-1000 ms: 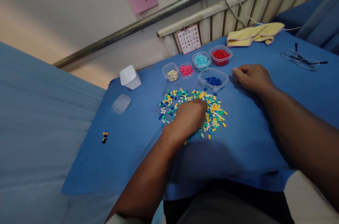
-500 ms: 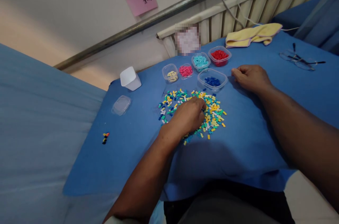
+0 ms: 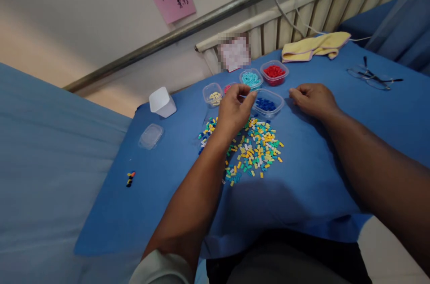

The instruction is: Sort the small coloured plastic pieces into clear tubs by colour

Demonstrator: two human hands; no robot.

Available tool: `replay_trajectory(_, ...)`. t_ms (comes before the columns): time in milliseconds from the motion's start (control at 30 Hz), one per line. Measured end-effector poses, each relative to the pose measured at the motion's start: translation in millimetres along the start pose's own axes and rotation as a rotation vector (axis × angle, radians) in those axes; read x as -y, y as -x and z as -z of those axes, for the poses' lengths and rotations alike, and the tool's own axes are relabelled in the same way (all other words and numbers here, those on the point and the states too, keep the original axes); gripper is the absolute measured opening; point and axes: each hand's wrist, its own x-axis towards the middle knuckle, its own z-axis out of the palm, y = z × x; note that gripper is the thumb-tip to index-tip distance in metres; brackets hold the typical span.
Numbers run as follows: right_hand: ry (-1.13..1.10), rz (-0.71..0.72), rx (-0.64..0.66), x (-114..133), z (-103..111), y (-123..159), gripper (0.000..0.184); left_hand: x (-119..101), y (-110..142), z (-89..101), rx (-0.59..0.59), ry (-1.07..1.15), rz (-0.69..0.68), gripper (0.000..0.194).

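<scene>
My left hand (image 3: 235, 108) is over the near left rim of a clear tub of dark blue bricks (image 3: 266, 105). Its thumb and forefinger are pinched close together; anything between them is too small to make out. Under and beside that wrist spreads a loose pile of small toy bricks (image 3: 258, 147) in yellow, green, white and blue. My right hand (image 3: 312, 99) rests closed on the blue cloth, right of the tub, thumb against curled fingers, their contents hidden. Behind my left hand stand tubs of light blue bricks (image 3: 251, 79) and pink bricks (image 3: 227, 88), the pink partly covered.
Cream bricks (image 3: 215, 97) and red bricks (image 3: 274, 71) sit in other clear tubs. A white container (image 3: 162, 102), a clear lid (image 3: 151, 135) and a few joined bricks (image 3: 131, 178) lie left. A yellow cloth (image 3: 316, 46) and eyeglasses (image 3: 372, 75) lie right.
My left hand has lifted from the brick pile and moved forward to the tub of dark blue bricks. My right hand stays closed in about the same place. The view has shifted slightly.
</scene>
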Motion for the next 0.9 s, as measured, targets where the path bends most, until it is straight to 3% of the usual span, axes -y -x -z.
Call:
replay_trajectory(133, 0.001, -0.051, -0.036, 5, 0, 1, 0.046, 9, 15, 2.0, 0.152, -0.333, 0.114, 0.020)
replay_trajectory(200, 0.003, -0.052, -0.044, 7, 0, 2, 0.047, 7, 24, -0.7, 0.251, -0.497, 0.109, 0.031)
replay_trajectory(333, -0.002, -0.050, -0.042, 8, 1, 2, 0.046, -6, 28, -22.1, 0.376, -0.644, 0.065, 0.059)
replay_trajectory(433, -0.016, -0.051, -0.032, 8, 2, 3, 0.045, -17, 24, -39.6, 0.387, -0.694, 0.139, 0.067)
replay_trajectory(567, -0.005, -0.050, -0.038, 9, 2, 2, 0.043, -21, 22, -46.9, 0.325, -0.773, 0.184, 0.049)
replay_trajectory(733, -0.032, -0.047, -0.058, 8, 1, 3, 0.043, -17, 25, -38.5, 0.348, -0.745, 0.146, 0.024)
replay_trajectory(900, -0.034, -0.032, -0.063, 9, 0, 5, 0.043, -14, 27, -28.2, 0.403, -0.759, 0.103, 0.020)
